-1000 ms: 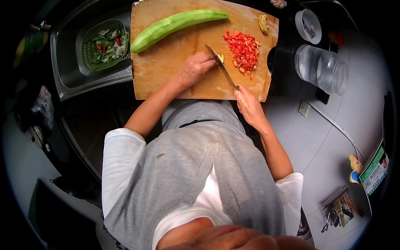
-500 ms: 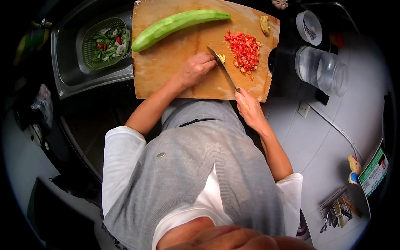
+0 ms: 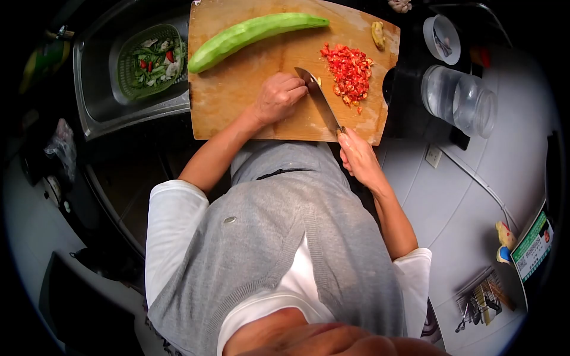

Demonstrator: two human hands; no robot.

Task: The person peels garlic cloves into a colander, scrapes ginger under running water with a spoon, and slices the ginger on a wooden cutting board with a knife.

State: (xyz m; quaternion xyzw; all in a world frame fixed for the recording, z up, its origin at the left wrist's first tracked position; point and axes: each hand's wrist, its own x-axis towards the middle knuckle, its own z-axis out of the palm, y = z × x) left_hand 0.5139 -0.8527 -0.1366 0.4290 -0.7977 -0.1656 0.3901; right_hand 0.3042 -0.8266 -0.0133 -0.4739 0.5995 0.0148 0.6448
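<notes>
On the wooden cutting board [image 3: 255,118], my left hand [image 3: 279,98] is closed with curled fingers, pressing down a small pale-yellow piece that looks like ginger and is mostly hidden. My right hand [image 3: 359,155] grips the handle of a kitchen knife [image 3: 322,104]. The blade slants up to the left, with its front part against my left fingertips. A bit of cut ginger [image 3: 319,80] shows just beyond the blade. Chopped red chili [image 3: 349,74] lies in a heap to the right. A peeled long green gourd [image 3: 255,38] rests across the board's upper left.
A knob of ginger [image 3: 377,35] sits at the board's upper right. On the left, a sink [image 3: 98,113] holds a green basket [image 3: 126,74] of leaves and red chilies. A white bowl [image 3: 442,39] and clear jar [image 3: 457,98] are on the right.
The knife blade has tilted so its broad face shows more, and it hides most of the cut ginger. My right hand has shifted slightly right; my left hand has barely moved.
</notes>
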